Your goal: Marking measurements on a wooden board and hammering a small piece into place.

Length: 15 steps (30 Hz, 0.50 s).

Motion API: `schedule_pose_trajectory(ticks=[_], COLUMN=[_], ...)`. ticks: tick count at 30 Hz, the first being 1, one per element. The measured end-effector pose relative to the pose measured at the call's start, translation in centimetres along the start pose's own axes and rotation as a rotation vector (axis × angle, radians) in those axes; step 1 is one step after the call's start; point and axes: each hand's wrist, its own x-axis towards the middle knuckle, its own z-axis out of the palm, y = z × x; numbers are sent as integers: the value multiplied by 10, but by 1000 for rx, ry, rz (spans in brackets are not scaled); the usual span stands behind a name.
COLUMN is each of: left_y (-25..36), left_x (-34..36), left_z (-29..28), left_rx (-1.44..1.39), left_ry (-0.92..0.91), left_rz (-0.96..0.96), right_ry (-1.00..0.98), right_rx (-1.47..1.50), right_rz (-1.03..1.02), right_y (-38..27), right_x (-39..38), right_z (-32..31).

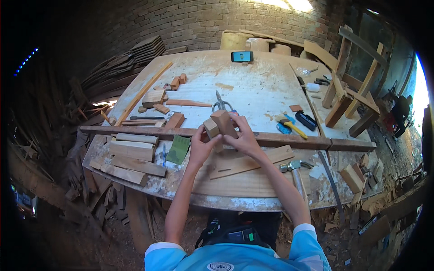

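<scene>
Over the middle of the workbench I hold two wooden blocks side by side. My left hand (201,147) has its fingers closed round a lighter wooden block (210,126). In my right hand (244,139) is a darker reddish wooden block (222,119), tilted upward. The two blocks seem to touch; my fingers hide their lower parts. Just beyond them lies a pair of scissors (220,103) with grey handles. Beneath my right forearm a flat board (253,163) rests on the bench, and a claw hammer (296,168) lies to its right.
A long dark beam (181,133) crosses the workbench (199,74). Wood pieces (133,151) and a green sheet (179,149) lie left. A yellow-handled tool (296,128) lies right, near a wooden frame (352,86). A phone (242,56) stands at the back.
</scene>
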Motion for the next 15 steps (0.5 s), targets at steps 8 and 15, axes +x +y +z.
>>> schedule_pose_trajectory(ticks=[8, 15], left_y=[-33, -42], left_x=[-23, -23], left_z=[-30, -39], left_rx=[-52, -78], left_ry=[11, -103], left_rz=[-17, -51], right_ry=[-278, -351], right_rx=[313, 124], right_rz=[294, 369], right_y=[18, 6], right_x=[-25, -30], right_z=[25, 27])
